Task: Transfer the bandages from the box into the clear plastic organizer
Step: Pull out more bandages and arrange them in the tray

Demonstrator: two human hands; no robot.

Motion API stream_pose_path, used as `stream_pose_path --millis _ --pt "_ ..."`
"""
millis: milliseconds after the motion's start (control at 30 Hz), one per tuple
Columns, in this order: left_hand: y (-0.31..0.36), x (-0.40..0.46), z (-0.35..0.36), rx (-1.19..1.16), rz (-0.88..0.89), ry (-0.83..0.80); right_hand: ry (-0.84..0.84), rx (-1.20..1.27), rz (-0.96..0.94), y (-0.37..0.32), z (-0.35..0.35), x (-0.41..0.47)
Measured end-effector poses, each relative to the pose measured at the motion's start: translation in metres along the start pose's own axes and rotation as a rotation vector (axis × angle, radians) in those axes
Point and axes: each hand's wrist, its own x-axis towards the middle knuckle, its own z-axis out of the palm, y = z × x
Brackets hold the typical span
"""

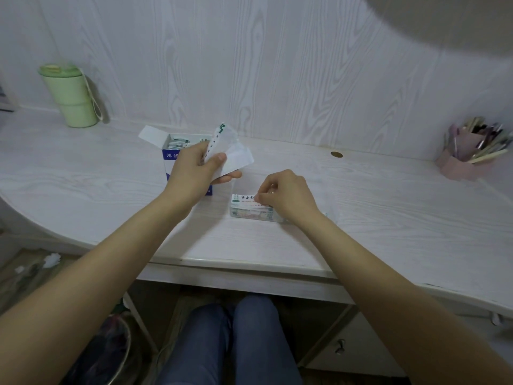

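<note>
A pale wood-grain desk (361, 218) carries a green lidded cup (70, 97) at far left, an open blue-and-white box (173, 157) mid-left, a clear plastic organizer (251, 212) near centre, and a pink pen holder (466, 154) at far right.

Hands: left (198, 169) grips bandages (222, 145); right (283, 194) pinches one.

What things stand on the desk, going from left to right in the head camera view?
Green cup → blue and white box → clear plastic organizer → round brass-coloured hole in the desk → pink pen holder.
</note>
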Motion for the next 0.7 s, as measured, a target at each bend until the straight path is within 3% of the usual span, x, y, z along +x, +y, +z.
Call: stream_pose_path --millis 300,367,500,700 --pt "0.005 0.001 0.002 0.027 -0.007 -0.046 -0.033 -0.163 -0.037 0.0 0.002 0.006" --pt "0.004 0.0 0.002 0.018 -0.02 -0.044 0.021 -0.044 -0.041 -0.002 -0.003 0.004" --pt "0.004 -0.004 0.005 -0.012 -0.034 -0.047 0.067 0.557 -0.004 -0.014 -0.024 -0.007" --pt "0.006 -0.008 0.01 -0.094 -0.103 -0.126 0.056 0.684 -0.04 -0.016 -0.024 -0.007"
